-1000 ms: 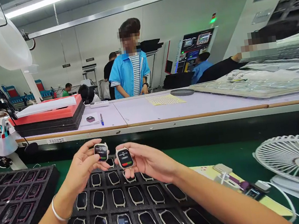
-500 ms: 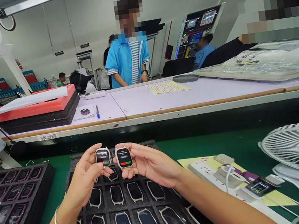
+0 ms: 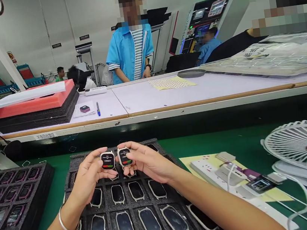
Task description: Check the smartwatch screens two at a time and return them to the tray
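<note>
My left hand [image 3: 89, 173] grips a strapless smartwatch [image 3: 108, 161] with a pale case, its lit screen showing text and a red and green bar. A second, matching smartwatch [image 3: 124, 157] is between the fingers of my right hand [image 3: 148, 162], whose thumb lies over the right part of its screen. The two watches are side by side, a small gap between them. Beneath both hands lies a black foam tray [image 3: 108, 221] with several pale-cased watches in its compartments, screens dark. My hands and forearms hide some of them.
At left, another foam tray [image 3: 43, 193] holds purple-cased watches. A power strip [image 3: 206, 174] with plugs and a white fan [image 3: 302, 148] stand at right. Behind, a raised shelf [image 3: 146, 102] carries foam sheets [image 3: 34, 115] and a pen [image 3: 98, 109]. A person in blue [image 3: 130, 54] stands beyond.
My right thumb has moved onto the right watch's screen. Both watches are still held, and the left one's screen now faces me more clearly. The whole view has shifted slightly.
</note>
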The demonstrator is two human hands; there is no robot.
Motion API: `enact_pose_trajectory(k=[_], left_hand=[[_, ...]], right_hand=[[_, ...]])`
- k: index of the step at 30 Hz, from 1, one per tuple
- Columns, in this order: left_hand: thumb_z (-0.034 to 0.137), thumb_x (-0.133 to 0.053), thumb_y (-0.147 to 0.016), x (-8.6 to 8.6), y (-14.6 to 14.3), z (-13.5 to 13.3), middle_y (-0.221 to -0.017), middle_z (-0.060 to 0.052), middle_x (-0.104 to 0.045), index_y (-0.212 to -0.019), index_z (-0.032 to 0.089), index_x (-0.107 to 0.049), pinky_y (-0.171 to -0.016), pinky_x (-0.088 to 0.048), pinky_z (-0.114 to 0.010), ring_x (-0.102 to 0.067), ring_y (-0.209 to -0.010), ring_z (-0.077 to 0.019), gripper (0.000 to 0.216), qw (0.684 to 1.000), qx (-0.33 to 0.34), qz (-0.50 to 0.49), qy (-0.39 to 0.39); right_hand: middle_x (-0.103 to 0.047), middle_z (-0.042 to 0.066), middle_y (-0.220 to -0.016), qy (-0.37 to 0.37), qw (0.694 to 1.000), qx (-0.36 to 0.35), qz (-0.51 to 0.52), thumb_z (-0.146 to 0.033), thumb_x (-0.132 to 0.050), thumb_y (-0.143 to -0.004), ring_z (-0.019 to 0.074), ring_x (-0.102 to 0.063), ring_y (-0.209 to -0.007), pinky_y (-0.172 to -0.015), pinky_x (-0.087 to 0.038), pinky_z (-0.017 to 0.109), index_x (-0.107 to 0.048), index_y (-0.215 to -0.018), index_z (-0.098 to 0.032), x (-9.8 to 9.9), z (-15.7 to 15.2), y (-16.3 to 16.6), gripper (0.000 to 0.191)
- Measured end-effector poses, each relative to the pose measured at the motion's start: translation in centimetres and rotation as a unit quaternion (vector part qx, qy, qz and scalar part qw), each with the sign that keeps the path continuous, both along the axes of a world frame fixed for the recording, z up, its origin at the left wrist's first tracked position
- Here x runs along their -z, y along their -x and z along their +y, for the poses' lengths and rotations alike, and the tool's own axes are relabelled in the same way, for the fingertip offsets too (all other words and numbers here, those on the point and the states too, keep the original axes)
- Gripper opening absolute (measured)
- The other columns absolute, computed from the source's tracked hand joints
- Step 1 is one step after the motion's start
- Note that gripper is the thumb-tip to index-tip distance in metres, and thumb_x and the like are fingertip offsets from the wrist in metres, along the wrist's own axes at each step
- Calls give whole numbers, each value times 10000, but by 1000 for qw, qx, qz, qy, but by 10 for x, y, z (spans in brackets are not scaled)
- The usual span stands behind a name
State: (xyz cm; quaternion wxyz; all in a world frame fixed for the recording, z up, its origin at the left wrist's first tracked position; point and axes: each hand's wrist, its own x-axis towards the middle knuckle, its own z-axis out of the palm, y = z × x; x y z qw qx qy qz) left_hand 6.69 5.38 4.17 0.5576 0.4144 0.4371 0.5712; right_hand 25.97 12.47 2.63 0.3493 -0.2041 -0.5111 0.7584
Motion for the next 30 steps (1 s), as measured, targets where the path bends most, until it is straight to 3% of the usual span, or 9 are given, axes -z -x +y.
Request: enact_pose_trajectory(k=[10, 17, 20, 24, 27, 29, 30], left_hand=[[391, -722, -780, 7, 1, 5, -774, -18, -700, -1140, 166, -603, -611, -586, -293, -711, -609, -169, 441, 999, 3, 54, -3], [286, -740, -757, 10, 9, 13, -835, -6, -670, -1136, 166, -582, -554, -525, -232, -639, -557, -95, 428, 994, 5, 104, -25], [226, -756, -721, 8, 24, 15, -939, -16, -658, -1245, 185, -526, -613, -527, -233, -646, -627, -90, 574, 994, 4, 106, -34], [255, -755, -713, 14, 67, 19, -1015, -37, -639, -1343, 182, -441, -675, -530, -262, -654, -698, -110, 708, 989, -13, 144, -30], [328, -708, -755, 30, 107, 26, -1105, -92, -641, -1399, 158, -400, -756, -534, -328, -662, -799, -162, 734, 966, -10, 258, -17], [390, -628, -810, 44, 129, 31, -1097, -110, -658, -1401, 128, -418, -834, -515, -357, -648, -918, -204, 680, 918, -16, 395, -33], [400, -628, -806, 51, 136, 34, -1059, -108, -666, -1385, 121, -453, -861, -501, -379, -633, -947, -227, 667, 905, -23, 424, -33]], right_hand=[[-676, 0, -813, -48, 998, 8, -39, -363, -764, -780, 101, -643, -556, -502, -441, 216, -564, -1035, -191, 4, 1, 4, 367], [-662, -9, -821, -37, 997, 20, -62, -319, -730, -791, 100, -656, -561, -534, -456, 225, -569, -1023, -190, 10, 6, 11, 310], [-661, -2, -830, -11, 999, 4, -53, -226, -693, -769, 129, -693, -634, -596, -489, 249, -569, -1080, -190, 11, 8, 14, 336], [-650, 19, -989, 1, 997, -44, -59, -135, -687, -719, 137, -711, -732, -698, -521, 284, -507, -1206, -222, 13, 14, 23, 527], [-611, 25, -1010, -65, 987, -91, -113, -115, -662, -735, 139, -702, -757, -717, -534, 303, -426, -1297, -221, 19, 23, 41, 619], [-608, 30, -967, -205, 951, -92, -211, -119, -603, -780, 144, -687, -742, -707, -540, 318, -409, -1311, -186, 24, 30, 59, 569], [-614, 41, -964, -297, 913, -79, -269, -127, -583, -802, 156, -680, -761, -716, -540, 331, -422, -1306, -171, 26, 34, 68, 531]])
